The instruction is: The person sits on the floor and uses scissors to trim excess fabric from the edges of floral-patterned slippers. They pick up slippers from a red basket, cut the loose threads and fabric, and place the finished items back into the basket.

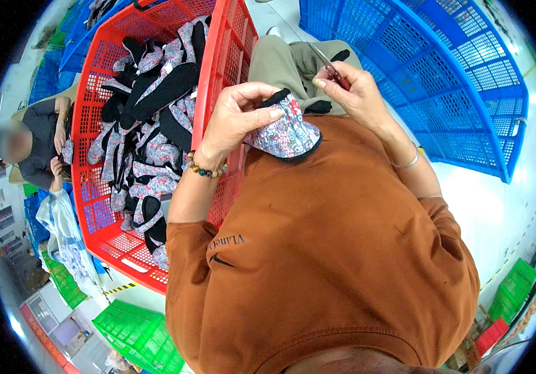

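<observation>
My left hand (233, 118) pinches a floral fabric slipper (289, 134) in front of my chest, thumb on its patterned side. Black edging runs along the slipper's rim, and its far side is out of sight. To the right, my right hand (361, 93) is closed around scissors (338, 75) with dark red handles. Their slim metal blades point up and away to the left, apart from the slipper. Small black pieces (318, 107) lie against my grey-green trousers (280, 65).
A red plastic crate (208, 87) close on my left holds many floral and black slippers (155, 93). Large blue crates (405, 68) stand at the right. Another person (40, 137) sits beyond the red crate, handling a floral piece. Green crates (137, 333) stand behind at lower left.
</observation>
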A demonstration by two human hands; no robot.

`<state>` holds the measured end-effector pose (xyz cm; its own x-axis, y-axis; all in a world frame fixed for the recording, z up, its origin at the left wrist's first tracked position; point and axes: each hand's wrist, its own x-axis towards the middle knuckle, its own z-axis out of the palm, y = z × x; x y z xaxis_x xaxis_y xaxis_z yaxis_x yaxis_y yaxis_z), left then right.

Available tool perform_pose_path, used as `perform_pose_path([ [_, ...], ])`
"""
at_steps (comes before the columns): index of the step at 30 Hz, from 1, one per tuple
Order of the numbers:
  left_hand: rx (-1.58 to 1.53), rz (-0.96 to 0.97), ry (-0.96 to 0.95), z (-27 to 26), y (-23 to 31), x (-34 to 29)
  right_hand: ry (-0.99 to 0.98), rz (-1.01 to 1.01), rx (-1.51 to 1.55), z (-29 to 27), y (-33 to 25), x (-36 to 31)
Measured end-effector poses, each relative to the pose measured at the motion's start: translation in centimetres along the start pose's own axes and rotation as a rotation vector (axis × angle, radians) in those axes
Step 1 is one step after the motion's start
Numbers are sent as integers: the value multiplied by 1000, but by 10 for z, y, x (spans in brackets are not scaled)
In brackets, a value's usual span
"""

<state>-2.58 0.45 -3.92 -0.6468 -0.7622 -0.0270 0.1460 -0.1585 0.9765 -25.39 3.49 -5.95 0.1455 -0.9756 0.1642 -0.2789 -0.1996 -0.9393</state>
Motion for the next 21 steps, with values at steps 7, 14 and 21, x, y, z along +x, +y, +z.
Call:
perform_pose_path([
  [7,354,388,147,11,-1,-1,-21,-9,-2,3,-19,-9],
  [14,445,482,250,19,-12,0,-175,188,355,7,-4,-16],
  [21,443,512,269,17,-19,2,-125,135,617,16,-15,-11],
])
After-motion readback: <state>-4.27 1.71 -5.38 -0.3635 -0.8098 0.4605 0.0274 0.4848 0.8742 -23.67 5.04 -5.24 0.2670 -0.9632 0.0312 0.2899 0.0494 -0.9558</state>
